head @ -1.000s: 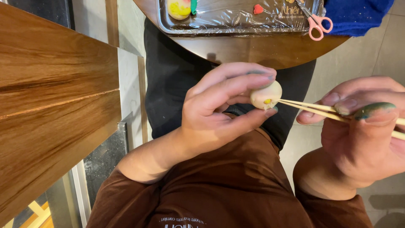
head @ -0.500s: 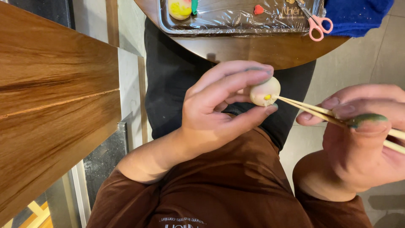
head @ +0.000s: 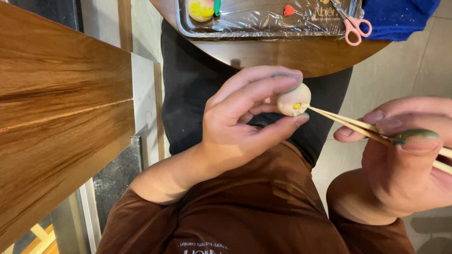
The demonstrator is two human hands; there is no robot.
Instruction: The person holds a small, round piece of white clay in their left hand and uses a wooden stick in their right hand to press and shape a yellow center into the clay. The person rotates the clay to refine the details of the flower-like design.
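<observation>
— Where's the dough ball (head: 294,99)?
— Pinched in the left hand (head: 235,124), off the desk (head: 301,54) edge; the right hand (head: 405,162) grips thin sticks (head: 358,126), tips seemingly touching it.

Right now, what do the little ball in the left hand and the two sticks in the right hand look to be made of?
The ball looks like soft dough or clay: matte cream surface, smooth rounded shape, a yellow spot set into it. Which of the two, I cannot tell. The sticks look like bare wood or bamboo: pale tan, thin, straight, unvarnished, their tips touching the ball.
</observation>
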